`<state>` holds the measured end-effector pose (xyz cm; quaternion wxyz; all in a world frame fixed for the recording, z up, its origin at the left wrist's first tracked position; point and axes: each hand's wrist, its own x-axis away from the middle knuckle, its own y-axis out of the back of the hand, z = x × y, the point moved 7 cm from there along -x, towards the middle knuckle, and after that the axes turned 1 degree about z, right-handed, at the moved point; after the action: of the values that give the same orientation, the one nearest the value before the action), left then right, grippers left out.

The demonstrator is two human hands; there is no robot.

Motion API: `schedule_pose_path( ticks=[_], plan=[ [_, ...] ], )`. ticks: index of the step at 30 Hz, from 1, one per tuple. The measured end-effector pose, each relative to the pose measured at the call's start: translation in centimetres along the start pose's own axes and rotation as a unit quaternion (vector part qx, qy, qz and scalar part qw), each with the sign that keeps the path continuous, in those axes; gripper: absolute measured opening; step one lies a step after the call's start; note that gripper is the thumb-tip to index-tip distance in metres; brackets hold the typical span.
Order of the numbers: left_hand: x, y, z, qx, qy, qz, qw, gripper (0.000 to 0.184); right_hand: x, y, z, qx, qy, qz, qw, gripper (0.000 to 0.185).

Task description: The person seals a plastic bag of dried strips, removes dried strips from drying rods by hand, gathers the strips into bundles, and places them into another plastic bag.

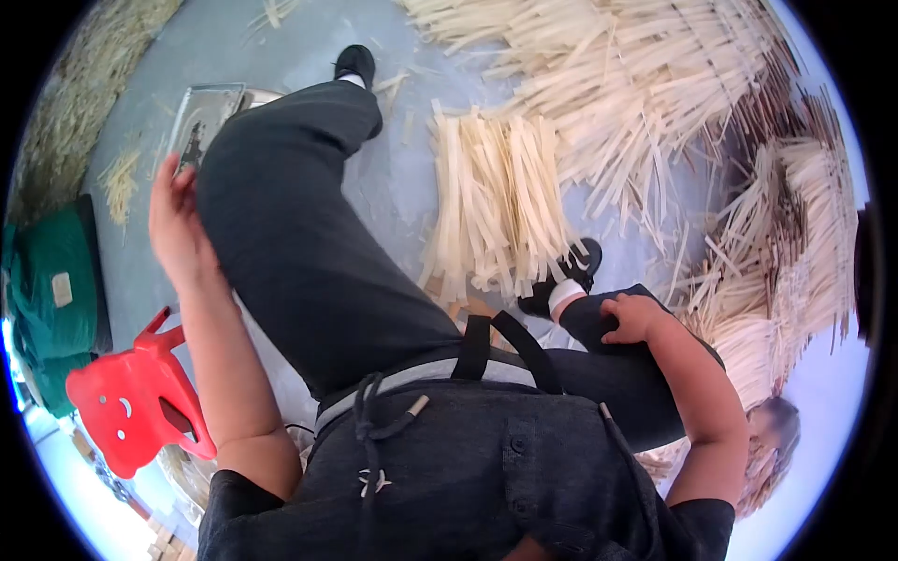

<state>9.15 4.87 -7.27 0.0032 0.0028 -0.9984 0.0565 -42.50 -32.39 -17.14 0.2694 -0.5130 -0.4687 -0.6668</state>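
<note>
My left hand [178, 224] hangs beside my left thigh, its fingers stretched out and nothing seen in it. Just beyond the fingertips, a shallow metal tray [218, 101] with dark bits in it lies on the floor, partly hidden by my leg. My right hand [631, 319] rests on my right knee, fingers apart and holding nothing. Between my feet lies a bundle of pale flat strips [496, 187], roughly lined up side by side. They look like thin wood or bamboo. Its near end touches or lies close to my right shoe [587, 265].
Large heaps of similar strips [645, 84] cover the floor ahead and to the right. A red plastic stool [131, 402] stands at my left, near a green bag [61, 290]. Another person [776, 425] is partly visible at the lower right. Loose strips [120, 185] lie on the left.
</note>
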Motion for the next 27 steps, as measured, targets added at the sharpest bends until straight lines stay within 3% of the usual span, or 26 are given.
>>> schedule_pose_path(
  ticks=[3,6,8,9,11,12,14,16,18,21,24,27],
  plan=[
    [-2.2,5.0,-0.6,0.026,-0.037,-0.042,0.998,0.029,2.0,-0.1,-0.2,0.039,-0.066,0.032,0.997,0.052],
    [1.3,-0.5,-6.4,-0.006,-0.149,-0.024,0.989,0.027,2.3,-1.2,-1.7,0.071,-0.088,0.038,0.993,0.048],
    [2.5,-5.2,-4.7,-0.031,-0.115,0.113,0.986,0.025,2.4,0.4,-1.7,0.082,-0.011,-0.213,0.973,0.042],
    [4.3,-9.1,-2.9,-0.019,-0.014,0.187,0.982,0.026,2.5,0.9,-1.4,0.079,-0.021,-0.217,0.973,0.042],
    [9.7,-16.6,0.4,0.003,0.148,0.321,0.935,0.031,1.6,1.4,-1.0,0.050,-0.058,-0.056,0.995,0.039],
    [12.4,-19.2,2.0,0.007,0.208,0.379,0.901,0.034,1.9,2.7,-1.0,0.046,-0.071,-0.060,0.995,0.039],
    [16.9,-22.4,3.4,-0.011,0.227,0.457,0.860,0.039,3.7,5.3,-1.1,-0.098,-0.067,-0.080,0.990,0.034],
    [20.0,-24.6,2.2,0.007,0.232,0.490,0.841,0.040,7.4,8.5,-2.2,-0.274,-0.024,-0.210,0.938,0.035],
    [22.0,-25.8,1.9,0.015,0.241,0.518,0.821,0.041,11.7,9.8,-4.8,-0.328,-0.031,-0.326,0.886,0.032],
    [22.3,-26.8,3.2,0.026,0.280,0.468,0.838,0.041,16.0,7.6,-9.3,-0.374,-0.032,-0.355,0.856,0.032],
    [23.5,-26.5,4.9,-0.011,0.278,0.461,0.843,0.039,17.2,3.5,-11.3,-0.416,-0.051,-0.297,0.858,0.037],
    [25.6,-26.1,6.2,-0.082,0.228,0.489,0.838,0.033,17.0,2.7,-10.7,-0.394,-0.018,-0.292,0.871,0.044]
  ],
)
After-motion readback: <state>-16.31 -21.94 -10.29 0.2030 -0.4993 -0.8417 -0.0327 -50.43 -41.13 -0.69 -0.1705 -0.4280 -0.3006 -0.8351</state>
